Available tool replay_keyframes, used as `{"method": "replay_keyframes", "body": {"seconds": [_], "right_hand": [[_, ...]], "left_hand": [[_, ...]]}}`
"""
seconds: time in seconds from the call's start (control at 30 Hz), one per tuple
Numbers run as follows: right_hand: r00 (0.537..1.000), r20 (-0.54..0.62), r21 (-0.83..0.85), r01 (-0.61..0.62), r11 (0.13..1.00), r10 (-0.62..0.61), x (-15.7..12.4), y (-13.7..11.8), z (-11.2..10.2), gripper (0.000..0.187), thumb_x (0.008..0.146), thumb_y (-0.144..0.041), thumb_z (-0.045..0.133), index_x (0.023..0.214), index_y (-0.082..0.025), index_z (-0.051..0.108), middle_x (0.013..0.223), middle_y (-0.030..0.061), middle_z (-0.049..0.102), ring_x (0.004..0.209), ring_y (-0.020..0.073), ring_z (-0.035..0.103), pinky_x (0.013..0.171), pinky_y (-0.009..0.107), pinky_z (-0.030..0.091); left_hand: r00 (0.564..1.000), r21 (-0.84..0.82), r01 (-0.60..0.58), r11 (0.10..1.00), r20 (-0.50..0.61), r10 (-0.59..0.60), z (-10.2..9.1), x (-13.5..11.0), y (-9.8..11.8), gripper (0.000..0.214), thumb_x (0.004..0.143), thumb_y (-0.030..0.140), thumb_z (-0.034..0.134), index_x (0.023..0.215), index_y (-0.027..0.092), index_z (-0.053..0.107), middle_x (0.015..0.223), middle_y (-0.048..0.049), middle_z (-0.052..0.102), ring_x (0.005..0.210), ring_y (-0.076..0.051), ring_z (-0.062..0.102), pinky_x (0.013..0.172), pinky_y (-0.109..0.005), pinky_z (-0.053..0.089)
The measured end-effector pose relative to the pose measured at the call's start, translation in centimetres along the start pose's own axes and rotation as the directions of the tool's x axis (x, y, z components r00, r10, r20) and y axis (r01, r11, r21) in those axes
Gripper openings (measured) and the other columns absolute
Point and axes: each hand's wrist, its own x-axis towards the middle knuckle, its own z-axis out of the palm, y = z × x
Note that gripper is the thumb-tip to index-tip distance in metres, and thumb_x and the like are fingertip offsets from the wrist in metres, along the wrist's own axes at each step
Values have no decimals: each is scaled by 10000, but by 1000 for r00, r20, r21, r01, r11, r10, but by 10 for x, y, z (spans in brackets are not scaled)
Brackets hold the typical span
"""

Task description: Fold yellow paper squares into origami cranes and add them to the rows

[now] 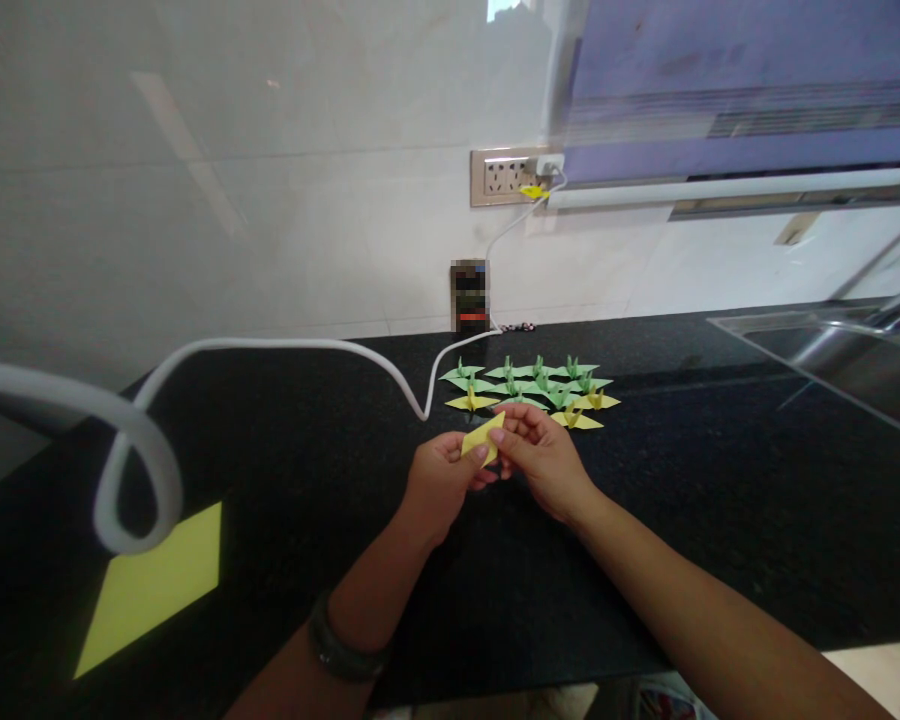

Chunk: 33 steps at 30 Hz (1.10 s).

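Though aslant, yellow paper (480, 439) snug between left hand (441, 480) and right hand (546, 462).

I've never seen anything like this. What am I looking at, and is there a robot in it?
No robot here: just a person's two bare hands. The single picture comes from a camera worn on the head, looking forward and down. The left hand and right hand together hold a small piece of folded yellow paper. Beyond them, on the black counter, sit green paper cranes and a few yellow paper cranes. Off to the left lies a flat yellow sheet; a loop of white cable hangs across its upper edge in this view.
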Motion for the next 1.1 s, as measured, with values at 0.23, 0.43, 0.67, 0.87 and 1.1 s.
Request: {"method": "replay_keyframes", "body": {"seconds": [0.23, 0.43, 0.67, 0.87, 1.1], "right_hand": [[996, -74, -200, 38, 979, -54, 0, 5, -1, 197, 656, -305, 617, 752, -177, 502, 558, -41, 502, 459, 76, 466, 430, 208, 418], [998, -60, -92, -23, 996, 17, -2, 0, 1, 185, 638, -320, 624, 664, -166, 525, 563, -17, 549, 472, 94, 503, 455, 234, 434], [997, -63, -10, -52, 999, 51, -1, -1, 1, 141, 634, -238, 629, 606, -148, 524, 520, -18, 560, 458, 82, 516, 476, 216, 432], [993, 16, 56, -119, 991, 118, -2, 0, 3, 232, 615, -292, 654, 750, -161, 518, 555, -39, 532, 430, 73, 494, 372, 178, 401], [983, 9, 40, -185, 982, 185, -1, 2, 1, 240, 636, -352, 629, 718, -146, 536, 457, -67, 430, 353, 38, 347, 307, 156, 349]], "left_hand": [[1000, -53, 10, 999, 1, -10, -1, 1, -2, 300, 630, 331, 634, 817, 107, 560, 676, -51, 641, 568, -123, 607, 496, -194, 447], [1000, -73, -7, 997, 13, 8, -1, 0, -1, 309, 630, 334, 633, 833, 110, 571, 689, -55, 650, 635, -147, 624, 523, -199, 453], [998, -77, -49, 996, -36, 46, -2, 1, -3, 273, 636, 321, 630, 798, 109, 577, 627, -38, 645, 590, -132, 613, 522, -199, 444], [992, -30, -89, 996, -95, 86, -1, 1, -3, 234, 639, 294, 627, 767, 104, 580, 628, -32, 637, 540, -120, 595, 503, -204, 436], [984, -7, -151, 989, -98, 150, -1, 2, -3, 210, 639, 279, 620, 763, 112, 589, 605, -17, 624, 554, -104, 572, 512, -190, 426]]}}
